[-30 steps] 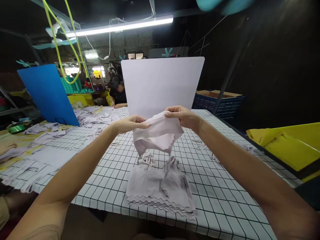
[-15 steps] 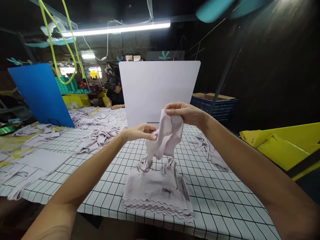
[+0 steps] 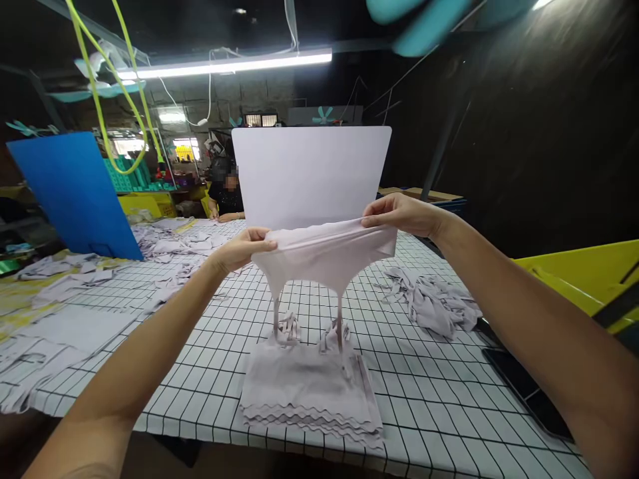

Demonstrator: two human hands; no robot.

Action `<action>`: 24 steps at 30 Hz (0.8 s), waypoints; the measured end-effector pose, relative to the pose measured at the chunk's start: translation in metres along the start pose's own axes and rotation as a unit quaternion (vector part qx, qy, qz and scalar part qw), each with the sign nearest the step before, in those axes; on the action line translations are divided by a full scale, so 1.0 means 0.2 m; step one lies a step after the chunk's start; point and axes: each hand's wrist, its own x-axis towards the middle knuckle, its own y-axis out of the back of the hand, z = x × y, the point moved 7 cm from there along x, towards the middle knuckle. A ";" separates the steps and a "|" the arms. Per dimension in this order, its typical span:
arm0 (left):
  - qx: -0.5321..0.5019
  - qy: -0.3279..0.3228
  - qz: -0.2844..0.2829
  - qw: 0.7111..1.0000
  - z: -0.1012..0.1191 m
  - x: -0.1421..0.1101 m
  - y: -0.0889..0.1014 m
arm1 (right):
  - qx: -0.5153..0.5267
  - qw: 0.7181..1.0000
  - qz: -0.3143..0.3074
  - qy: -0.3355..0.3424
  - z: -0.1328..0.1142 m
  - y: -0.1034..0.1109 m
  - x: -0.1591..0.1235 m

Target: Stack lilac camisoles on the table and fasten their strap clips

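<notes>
I hold a pale lilac fabric piece (image 3: 324,256) stretched out flat in the air above the table. My left hand (image 3: 244,247) pinches its left top corner and my right hand (image 3: 397,214) pinches its right top corner. Two thin straps hang from its lower edge down to a neat stack of the same lilac pieces (image 3: 309,392) lying near the front edge of the checked tablecloth (image 3: 429,392).
A white upright board (image 3: 309,173) stands behind the fabric, a blue board (image 3: 74,193) at the left. A loose heap of lilac pieces (image 3: 434,306) lies to the right, more pieces (image 3: 170,239) at the left. Another person (image 3: 227,196) sits at the far end. A yellow bin (image 3: 594,279) is on the right.
The bunched fabric piece has been pulled apart and spread wide between my hands. My left hand moved left, my right hand moved right, and the straps now hang straight down.
</notes>
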 end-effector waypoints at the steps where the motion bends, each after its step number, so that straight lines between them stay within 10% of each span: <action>1: 0.003 -0.007 0.010 1.000 0.02 0.00 0.02 | 0.002 1.000 0.010 -0.002 0.01 0.02 -0.01; 10: 0.141 -0.028 -0.045 0.989 0.20 0.09 -0.29 | 0.135 0.974 -0.146 0.107 -0.06 -0.48 0.16; 20: 0.120 0.031 -0.039 0.992 0.10 0.02 -0.22 | 0.180 0.962 -0.188 0.087 -0.08 -0.62 0.20; 24: 0.100 0.080 -0.050 0.990 0.03 -0.04 -0.18 | 0.175 0.977 -0.113 0.050 -0.08 -0.55 0.24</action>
